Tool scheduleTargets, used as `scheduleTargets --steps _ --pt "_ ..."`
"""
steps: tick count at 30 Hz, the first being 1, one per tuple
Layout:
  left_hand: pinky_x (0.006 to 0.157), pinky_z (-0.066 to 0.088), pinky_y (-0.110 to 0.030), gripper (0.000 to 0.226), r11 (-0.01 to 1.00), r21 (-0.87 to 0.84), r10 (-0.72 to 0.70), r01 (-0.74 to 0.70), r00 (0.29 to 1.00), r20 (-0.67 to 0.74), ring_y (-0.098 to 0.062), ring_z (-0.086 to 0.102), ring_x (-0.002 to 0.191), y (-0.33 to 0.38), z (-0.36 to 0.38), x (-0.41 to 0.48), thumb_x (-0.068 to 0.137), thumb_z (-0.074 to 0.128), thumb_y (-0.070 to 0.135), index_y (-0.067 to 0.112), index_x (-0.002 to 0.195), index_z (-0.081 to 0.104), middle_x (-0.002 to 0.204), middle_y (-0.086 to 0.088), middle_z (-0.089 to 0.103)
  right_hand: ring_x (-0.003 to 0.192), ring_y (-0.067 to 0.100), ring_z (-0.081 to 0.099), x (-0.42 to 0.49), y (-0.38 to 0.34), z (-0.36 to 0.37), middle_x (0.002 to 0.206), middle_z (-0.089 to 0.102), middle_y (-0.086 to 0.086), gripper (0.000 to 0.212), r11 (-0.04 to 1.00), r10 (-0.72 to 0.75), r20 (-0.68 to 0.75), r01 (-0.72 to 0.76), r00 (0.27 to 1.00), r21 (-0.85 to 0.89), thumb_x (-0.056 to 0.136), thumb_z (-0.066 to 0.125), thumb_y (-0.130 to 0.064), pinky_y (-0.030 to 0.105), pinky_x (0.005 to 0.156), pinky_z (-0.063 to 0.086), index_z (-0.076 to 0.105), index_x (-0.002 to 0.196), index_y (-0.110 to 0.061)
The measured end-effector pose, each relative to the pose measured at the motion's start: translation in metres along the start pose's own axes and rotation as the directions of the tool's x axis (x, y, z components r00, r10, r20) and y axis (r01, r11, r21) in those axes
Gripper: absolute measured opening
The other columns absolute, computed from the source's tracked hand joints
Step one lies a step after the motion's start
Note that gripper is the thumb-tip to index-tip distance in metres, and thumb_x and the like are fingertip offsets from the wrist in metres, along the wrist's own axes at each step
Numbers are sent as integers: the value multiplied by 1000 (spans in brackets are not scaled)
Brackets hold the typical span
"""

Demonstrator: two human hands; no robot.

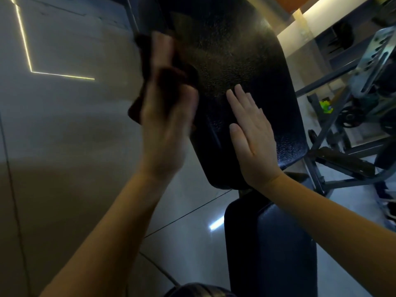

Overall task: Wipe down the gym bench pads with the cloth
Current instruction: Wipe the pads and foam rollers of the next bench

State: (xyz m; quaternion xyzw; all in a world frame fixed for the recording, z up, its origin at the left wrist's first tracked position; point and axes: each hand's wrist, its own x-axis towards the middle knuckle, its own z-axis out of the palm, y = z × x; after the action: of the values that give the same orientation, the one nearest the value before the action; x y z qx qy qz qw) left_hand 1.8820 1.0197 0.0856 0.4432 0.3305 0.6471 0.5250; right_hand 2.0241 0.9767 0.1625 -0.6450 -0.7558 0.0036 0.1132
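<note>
Grey gym floor point(64, 146). My left hand point(165, 125), blurred, grips the cloth point(150, 67) at the back pad's point(235, 50) nine o'clock edge; my right hand point(252, 133) lies flat, open, at five o'clock.

Both bare forearms reach up and forward. The left hand point(165, 129), blurred, is raised with its fingers curled round a dark cloth point(184, 76). The right hand point(255, 144) lies flat, palm down, fingers straight and close together, thumb slightly apart.
</note>
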Motion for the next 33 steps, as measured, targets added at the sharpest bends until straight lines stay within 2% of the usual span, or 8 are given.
scheduleTargets --steps 2,5,12,18,25,29,31,33 --pt "115 27 -55 73 925 304 237 -226 971 1 -45 24 145 9 10 -7 101 40 44 -16 142 35 152 -39 23 149 13 13 1 1 -1 160 22 -3 56 1000 -6 3 6 1000 -9 95 25 -34 48 121 13 25 151 -27" --pt "115 20 -37 74 809 508 375 -295 925 -61 -31 22 142 8 13 14 101 25 56 -3 139 47 153 -36 22 149 12 13 0 1 0 160 22 -3 56 1000 -17 -1 17 1000 -15 95 25 -34 49 120 14 24 151 -28" --pt "115 0 -33 93 913 406 108 44 933 -343 -27 5 148 19 29 22 87 44 60 2 155 17 162 -23 3 149 12 13 0 0 -1 160 21 -5 54 1000 -13 -5 14 1000 9 94 26 -33 51 120 15 23 148 -31" --pt "122 6 -56 85 984 169 -14 59 966 -260 -24 -5 152 17 26 21 89 42 58 19 158 12 166 -8 -2 149 12 15 -1 1 0 159 23 -6 54 1000 -19 -23 19 1000 16 95 27 -34 51 119 16 27 149 -29" --pt "125 10 -42 73 997 80 11 -2 994 -107 -27 1 153 -4 36 -49 97 44 31 2 156 12 165 -14 -1 149 12 16 -3 0 0 159 24 -5 54 999 -18 -32 20 999 50 95 27 -36 50 120 15 27 149 -29" --pt "123 16 -43 75 995 103 13 -20 998 66 -28 -7 153 -20 45 -116 102 35 47 4 156 4 164 -3 -20 149 13 16 -3 0 0 159 25 -3 55 999 -9 -29 10 1000 48 96 27 -35 50 120 15 29 150 -25" --pt "121 18 -53 77 996 84 -14 12 999 33 -25 -11 152 -17 55 -118 101 33 52 12 157 -1 162 -1 -25 149 13 15 -3 0 -1 160 24 -3 55 999 -2 -29 4 1000 45 96 27 -34 49 120 14 28 150 -25" --pt "124 12 -38 80 998 41 -41 44 997 -60 -12 -16 151 -6 63 -104 100 35 55 14 156 -5 161 -6 -28 149 13 15 -3 0 -1 160 24 -3 55 999 -3 -28 4 1000 41 96 27 -34 49 120 14 28 150 -25"
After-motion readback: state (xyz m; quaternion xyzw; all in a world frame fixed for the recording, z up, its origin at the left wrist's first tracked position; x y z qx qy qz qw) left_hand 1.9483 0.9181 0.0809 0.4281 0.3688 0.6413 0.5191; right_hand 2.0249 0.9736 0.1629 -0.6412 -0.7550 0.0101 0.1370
